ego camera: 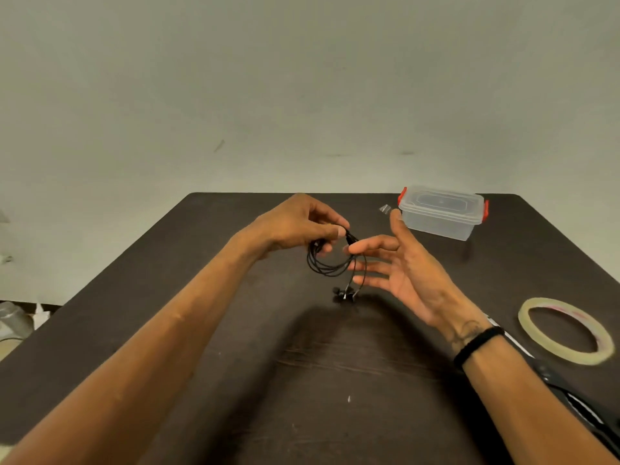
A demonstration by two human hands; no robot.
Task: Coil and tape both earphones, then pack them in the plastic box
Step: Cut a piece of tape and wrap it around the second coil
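My left hand (298,226) pinches a black earphone cable (327,268) that hangs in several loops above the dark table (235,330). The earbuds (344,293) dangle low, close to the tabletop. My right hand (399,266) is spread open just right of the loops, with its fingertips touching the cable. A clear plastic box (441,213) with red latches stands shut at the far right. A roll of clear tape (565,330) lies flat at the right edge. Only one earphone is visible.
A dark tool with a silver tip (570,401) lies on the table under my right forearm. A small crumpled bit of clear plastic (385,208) sits left of the box. Clutter (16,317) stands off the table's left side.
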